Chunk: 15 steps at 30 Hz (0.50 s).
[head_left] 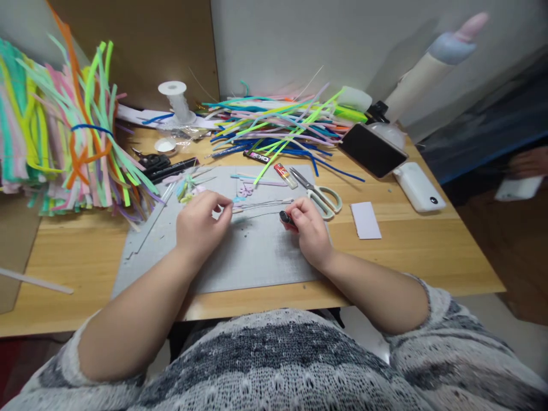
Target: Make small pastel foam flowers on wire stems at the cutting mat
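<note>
My left hand (200, 224) is over the left part of a grey cutting mat (252, 262), thumb and forefinger pinched together. A thin dark wire (259, 216) runs from near those fingertips towards my right hand (309, 229); the pinch seems to be on its end. My right hand is closed around a small black cylindrical object (287, 219), its kind unclear. Several more thin wires (263, 204) lie on the mat just beyond. Behind them are a lilac flower-like piece (245, 190) and a small pastel bundle (187, 189). Scissors (317, 192) lie beyond my right hand.
Loose pipe cleaners (278, 123) are piled at the back; bundled ones (85, 131) stand left. A white spool (176, 103), a red-and-clear item (286, 176), a phone (372, 150), a white device (419, 187) and a white card (366, 220) surround the mat. Another person's hand (531, 162) shows far right.
</note>
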### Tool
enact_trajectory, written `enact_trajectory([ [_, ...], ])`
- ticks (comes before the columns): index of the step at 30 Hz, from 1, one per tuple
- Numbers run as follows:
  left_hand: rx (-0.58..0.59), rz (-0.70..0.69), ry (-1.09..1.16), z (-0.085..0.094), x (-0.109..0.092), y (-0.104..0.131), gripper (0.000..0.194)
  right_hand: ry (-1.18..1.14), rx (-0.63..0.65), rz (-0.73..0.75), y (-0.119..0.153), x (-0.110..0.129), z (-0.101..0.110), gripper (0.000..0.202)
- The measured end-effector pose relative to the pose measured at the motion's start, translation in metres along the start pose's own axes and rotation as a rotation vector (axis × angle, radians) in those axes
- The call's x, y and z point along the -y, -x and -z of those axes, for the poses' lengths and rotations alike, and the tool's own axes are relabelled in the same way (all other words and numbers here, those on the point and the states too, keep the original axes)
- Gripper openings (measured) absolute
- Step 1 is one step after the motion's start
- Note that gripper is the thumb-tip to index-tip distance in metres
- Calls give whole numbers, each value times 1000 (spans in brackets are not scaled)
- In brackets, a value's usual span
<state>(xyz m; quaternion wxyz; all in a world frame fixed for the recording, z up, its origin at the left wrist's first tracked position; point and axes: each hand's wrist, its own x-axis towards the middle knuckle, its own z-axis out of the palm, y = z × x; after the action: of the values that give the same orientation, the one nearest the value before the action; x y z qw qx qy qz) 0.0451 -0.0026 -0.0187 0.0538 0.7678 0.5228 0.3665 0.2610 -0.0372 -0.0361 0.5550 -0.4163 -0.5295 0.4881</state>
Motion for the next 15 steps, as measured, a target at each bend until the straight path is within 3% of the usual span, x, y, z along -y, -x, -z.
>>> enact_trajectory([
  [3,17,138,-103,-11,12,-13,7,13,21,-11,0,0,-1,22],
  [6,109,207,-251,-24,18,-25,9,26,48,-23,0,-1,-1,24],
  [10,223,163,-452,-38,22,-35,16,39,62,-37,1,-2,-1,26],
  [15,238,73,-475,-46,24,-37,23,34,60,-54,0,-4,-1,28],
])
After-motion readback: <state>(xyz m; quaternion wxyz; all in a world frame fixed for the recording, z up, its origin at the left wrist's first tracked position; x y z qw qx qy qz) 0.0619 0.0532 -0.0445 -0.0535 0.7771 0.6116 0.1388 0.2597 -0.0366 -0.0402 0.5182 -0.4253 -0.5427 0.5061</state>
